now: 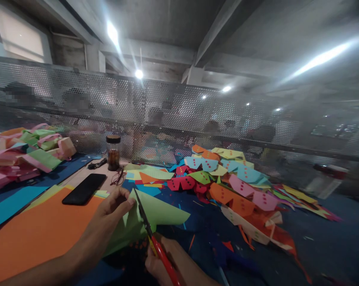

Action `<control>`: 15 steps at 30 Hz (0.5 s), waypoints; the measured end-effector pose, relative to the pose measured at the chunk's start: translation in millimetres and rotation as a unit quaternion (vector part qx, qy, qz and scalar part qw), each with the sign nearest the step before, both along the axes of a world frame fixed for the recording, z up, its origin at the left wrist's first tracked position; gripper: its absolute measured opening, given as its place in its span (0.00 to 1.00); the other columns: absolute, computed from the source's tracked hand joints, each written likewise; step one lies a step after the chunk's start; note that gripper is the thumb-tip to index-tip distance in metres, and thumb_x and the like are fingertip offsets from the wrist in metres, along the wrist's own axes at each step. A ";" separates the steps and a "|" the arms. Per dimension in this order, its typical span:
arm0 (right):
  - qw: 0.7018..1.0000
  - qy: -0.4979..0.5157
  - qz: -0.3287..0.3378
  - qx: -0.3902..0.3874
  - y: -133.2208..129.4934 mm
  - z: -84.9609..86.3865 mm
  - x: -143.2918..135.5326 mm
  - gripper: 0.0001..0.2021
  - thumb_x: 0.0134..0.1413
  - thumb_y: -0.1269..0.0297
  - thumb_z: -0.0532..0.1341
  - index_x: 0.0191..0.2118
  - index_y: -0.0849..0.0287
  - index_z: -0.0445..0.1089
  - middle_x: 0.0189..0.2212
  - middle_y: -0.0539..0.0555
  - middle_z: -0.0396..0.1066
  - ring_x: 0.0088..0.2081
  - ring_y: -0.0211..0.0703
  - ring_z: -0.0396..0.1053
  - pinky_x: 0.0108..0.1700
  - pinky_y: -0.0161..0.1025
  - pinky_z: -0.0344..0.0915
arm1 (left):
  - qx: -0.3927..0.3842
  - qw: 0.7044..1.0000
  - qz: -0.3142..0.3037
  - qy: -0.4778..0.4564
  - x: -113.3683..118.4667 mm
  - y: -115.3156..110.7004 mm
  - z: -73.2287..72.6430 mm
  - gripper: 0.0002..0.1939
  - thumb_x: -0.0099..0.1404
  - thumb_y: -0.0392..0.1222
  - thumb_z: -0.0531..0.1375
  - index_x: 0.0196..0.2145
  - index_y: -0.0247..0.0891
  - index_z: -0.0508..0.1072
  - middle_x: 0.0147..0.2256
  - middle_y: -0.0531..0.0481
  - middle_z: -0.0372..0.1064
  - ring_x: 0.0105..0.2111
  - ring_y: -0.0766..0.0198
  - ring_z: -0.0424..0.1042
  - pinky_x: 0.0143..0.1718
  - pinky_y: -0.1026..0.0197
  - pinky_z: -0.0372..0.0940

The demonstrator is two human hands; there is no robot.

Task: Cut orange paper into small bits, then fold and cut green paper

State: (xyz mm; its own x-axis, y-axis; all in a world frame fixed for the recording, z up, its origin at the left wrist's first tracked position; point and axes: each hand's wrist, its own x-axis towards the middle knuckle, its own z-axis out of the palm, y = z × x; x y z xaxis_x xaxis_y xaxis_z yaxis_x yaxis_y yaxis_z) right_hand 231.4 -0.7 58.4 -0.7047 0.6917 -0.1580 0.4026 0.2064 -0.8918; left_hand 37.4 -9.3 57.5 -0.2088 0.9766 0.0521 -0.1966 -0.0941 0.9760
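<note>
My left hand (113, 208) pinches the top edge of a folded light green paper (167, 212). In my right hand (167, 260) are scissors (148, 228) with red and yellow handles, their blades pointing up and lying against the green paper, close to my left fingertips. Whether the blades are fully closed is hard to tell. Under my left forearm lies a large orange sheet (54, 230), with a black phone (84, 189) on its upper part.
A jar (113, 153), glasses (118, 176) and keys (97, 164) stand or lie behind the phone. Cut colored papers (241, 182) are heaped at right, folded strips (33, 153) at far left. A perforated metal screen (167, 107) rises behind.
</note>
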 end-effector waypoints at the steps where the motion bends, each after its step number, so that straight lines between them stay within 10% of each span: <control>1: 1.000 0.000 0.001 0.003 0.0 0.3 0.1 0.06 0.50 0.67 0.56 0.28 0.57 0.55 0.22 0.45 0.53 0.24 0.33 0.49 0.25 0.34 0.46 | -0.003 1.000 0.001 -0.004 0.3 -0.2 0.7 0.14 0.57 0.52 0.66 0.31 0.41 0.68 0.25 0.57 0.61 0.22 0.70 0.58 0.20 0.69 0.54; 15: 1.000 0.004 0.016 0.022 5.1 -10.3 0.4 0.05 0.51 0.68 0.54 0.29 0.57 0.55 0.22 0.44 0.53 0.24 0.32 0.50 0.24 0.33 0.46 | -0.005 1.000 0.001 0.002 1.2 0.4 -0.6 0.15 0.57 0.52 0.65 0.30 0.41 0.66 0.24 0.59 0.60 0.21 0.70 0.57 0.20 0.69 0.54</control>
State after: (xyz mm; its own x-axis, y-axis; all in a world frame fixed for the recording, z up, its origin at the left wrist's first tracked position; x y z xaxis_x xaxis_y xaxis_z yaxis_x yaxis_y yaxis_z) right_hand 231.8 4.5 48.1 -0.7280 0.6747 -0.1214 0.3874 0.2588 -0.8848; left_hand 38.7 -8.9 57.0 -0.2108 0.9766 0.0430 -0.1925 -0.0846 0.9776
